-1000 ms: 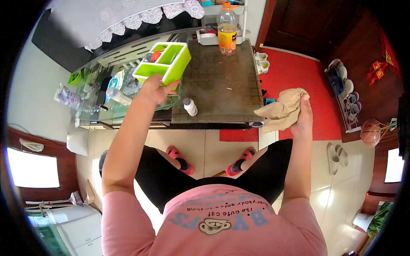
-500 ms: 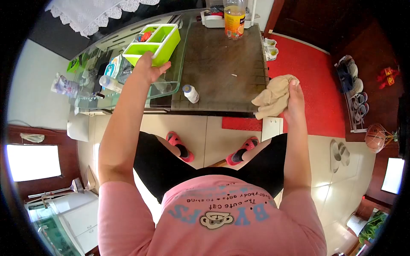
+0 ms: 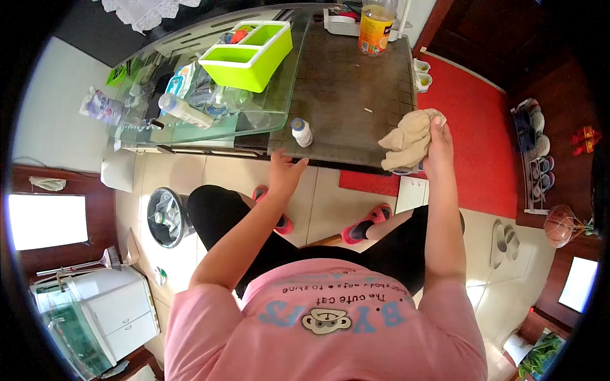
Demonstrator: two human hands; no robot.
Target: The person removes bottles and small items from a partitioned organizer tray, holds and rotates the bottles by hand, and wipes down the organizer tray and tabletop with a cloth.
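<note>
My left hand [image 3: 285,175] is near the table's front edge with its fingers apart, holding nothing, just below a small white bottle [image 3: 302,133] with a blue-grey cap. Bunched in my right hand [image 3: 440,147] is a beige cloth [image 3: 412,139], at the table's front right corner. A green and white divided box [image 3: 249,57] rests on the glass tabletop [image 3: 267,129] to the left, with small red and blue items inside. In front of it lie a capped clear bottle [image 3: 185,111] and a blue and white packet [image 3: 180,82].
An orange-labelled bottle [image 3: 375,28] stands at the back of the dark tabletop [image 3: 343,95]. A lined bin [image 3: 168,219] is on the floor at left. A shoe rack [image 3: 535,155] stands at right beside the red mat [image 3: 473,133].
My left hand has let go of the green box and drawn back to the table's front edge. My right hand still grips the cloth. The camera view has shifted.
</note>
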